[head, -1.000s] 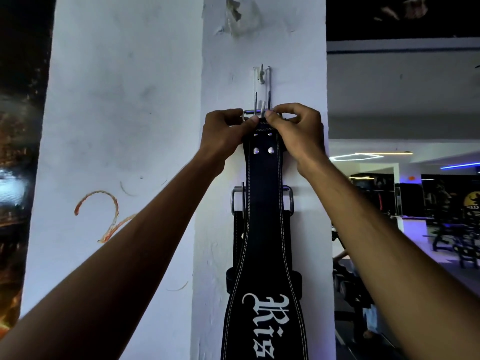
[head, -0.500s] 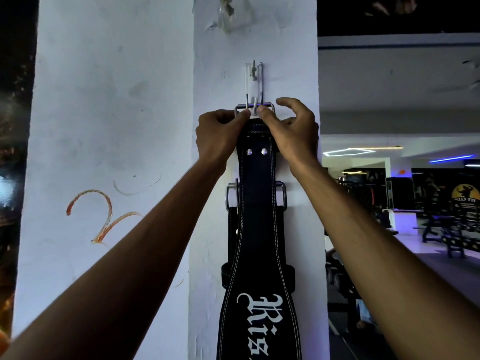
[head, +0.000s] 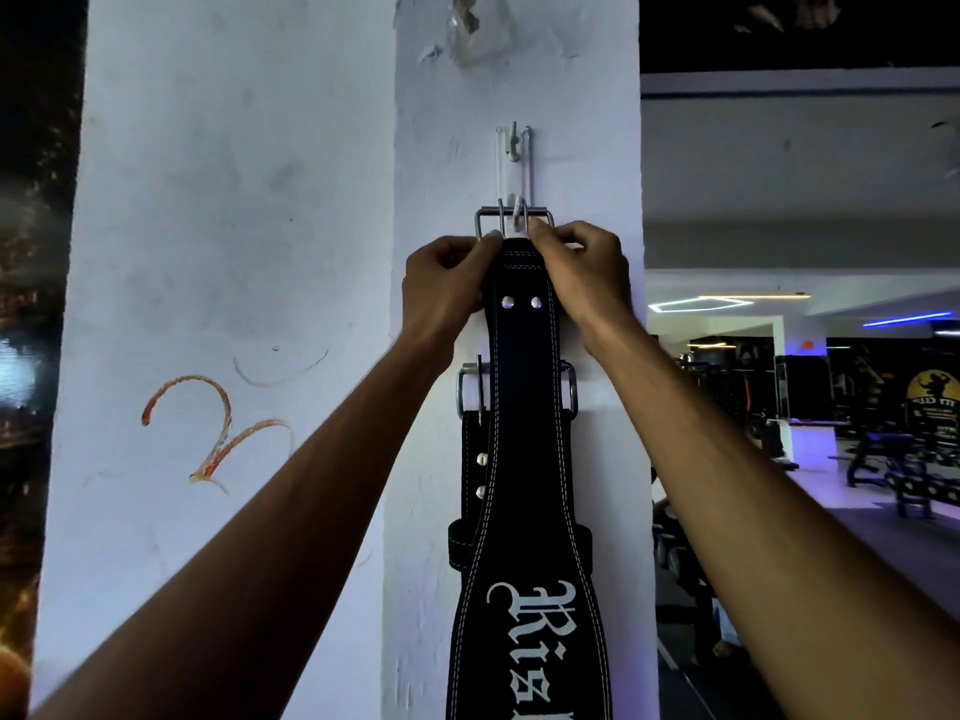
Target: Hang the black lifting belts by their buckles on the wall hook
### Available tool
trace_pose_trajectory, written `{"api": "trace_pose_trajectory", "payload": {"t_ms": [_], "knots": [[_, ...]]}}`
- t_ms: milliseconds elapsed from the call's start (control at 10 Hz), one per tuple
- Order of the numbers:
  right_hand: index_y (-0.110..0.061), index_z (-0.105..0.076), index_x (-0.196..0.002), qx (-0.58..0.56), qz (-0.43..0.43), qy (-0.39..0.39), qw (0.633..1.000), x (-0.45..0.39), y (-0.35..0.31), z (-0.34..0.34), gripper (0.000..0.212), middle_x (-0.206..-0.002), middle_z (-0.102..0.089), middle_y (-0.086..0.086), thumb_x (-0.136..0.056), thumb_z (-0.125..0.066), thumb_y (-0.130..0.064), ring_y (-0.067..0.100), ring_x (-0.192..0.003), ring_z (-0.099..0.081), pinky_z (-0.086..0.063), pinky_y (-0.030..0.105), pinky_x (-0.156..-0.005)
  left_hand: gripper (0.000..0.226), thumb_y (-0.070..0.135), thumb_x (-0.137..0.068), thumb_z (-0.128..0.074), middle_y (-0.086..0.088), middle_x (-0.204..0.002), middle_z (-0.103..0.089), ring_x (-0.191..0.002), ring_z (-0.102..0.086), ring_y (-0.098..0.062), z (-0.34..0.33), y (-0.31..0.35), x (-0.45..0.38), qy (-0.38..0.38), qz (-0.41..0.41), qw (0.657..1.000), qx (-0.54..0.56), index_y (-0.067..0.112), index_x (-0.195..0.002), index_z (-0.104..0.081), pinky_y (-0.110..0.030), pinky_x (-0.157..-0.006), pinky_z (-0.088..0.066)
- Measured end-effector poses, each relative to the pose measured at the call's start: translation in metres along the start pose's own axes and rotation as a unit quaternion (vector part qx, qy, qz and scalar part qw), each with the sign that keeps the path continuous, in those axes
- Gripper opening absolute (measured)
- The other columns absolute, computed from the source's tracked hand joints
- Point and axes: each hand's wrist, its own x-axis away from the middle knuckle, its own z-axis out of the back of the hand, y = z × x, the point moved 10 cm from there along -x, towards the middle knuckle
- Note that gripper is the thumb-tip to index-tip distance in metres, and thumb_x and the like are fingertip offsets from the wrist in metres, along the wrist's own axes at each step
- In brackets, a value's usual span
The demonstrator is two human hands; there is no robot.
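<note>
Two hands hold the top of a black belt (head: 524, 407) against a white pillar (head: 587, 148). The left hand (head: 447, 288) pinches the belt's top left corner, with its fingers curled shut on the edge. The right hand (head: 576, 275) pinches the top right corner the same way. The belt top sits between the two hands and touches both.

Just above the fingertips is the belt's metal buckle (head: 514, 220). A white hook (head: 514, 163) on the pillar reaches down to the buckle bar, right between the hands. The hook's tip looks like it pokes through the buckle, but I cannot tell for sure if the buckle rests on it.

The belt hangs straight down below the hands, and it gets wider lower down, where it has white letters. Behind it hangs a second belt (head: 472, 459), below both wrists. Its own buckle (head: 467, 389) peeks out on each side.

The pillar's right edge is just beside the right hand. Past that edge is an open gym room (head: 831, 407). Left of the left hand the wall is wide and bare, with an orange scribble (head: 213, 428) lower down. Above the hook there is bare wall too.
</note>
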Motion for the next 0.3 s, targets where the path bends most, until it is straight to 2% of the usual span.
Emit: {"api": "trace_pose_trajectory", "payload": {"t_ms": [100,200,300], "knots": [[-0.032,-0.062,-0.107,-0.053,0.045,-0.006,0.998,0.02,0.005,0.007,0.029,-0.088,-0.072,-0.004,-0.082,-0.067,-0.045,0.014,-0.084,-0.07,-0.058,0.037,-0.082,0.04,0.031,-0.088,-0.076,-0.005,-0.111,-0.074,-0.094,-0.076,-0.017,0.007,-0.01,0.013,-0.022,-0.019,1.0,0.006,0.011,-0.122,-0.065,-0.025,-0.072,-0.062],[-0.03,-0.06,-0.116,-0.075,0.085,-0.004,0.994,0.047,0.012,0.017,0.037,-0.095,-0.07,-0.004,-0.082,-0.073,-0.021,0.015,-0.083,-0.071,-0.06,0.034,-0.075,0.033,0.027,-0.085,-0.079,-0.008,-0.109,-0.074,-0.095,-0.076,-0.021,0.015,-0.02,0.027,-0.024,-0.009,1.0,-0.01,0.008,-0.111,-0.071,-0.026,-0.07,-0.06],[-0.02,-0.063,-0.119,-0.111,0.084,-0.017,0.99,0.06,0.019,0.019,0.039,-0.093,-0.073,0.007,-0.083,-0.074,-0.015,0.018,-0.082,-0.072,-0.059,0.03,-0.072,0.018,0.029,-0.085,-0.079,-0.003,-0.087,-0.075,-0.076,-0.072,-0.015,0.019,-0.023,0.038,-0.032,0.002,0.999,-0.024,0.011,-0.088,-0.075,-0.028,-0.067,-0.057]]}}
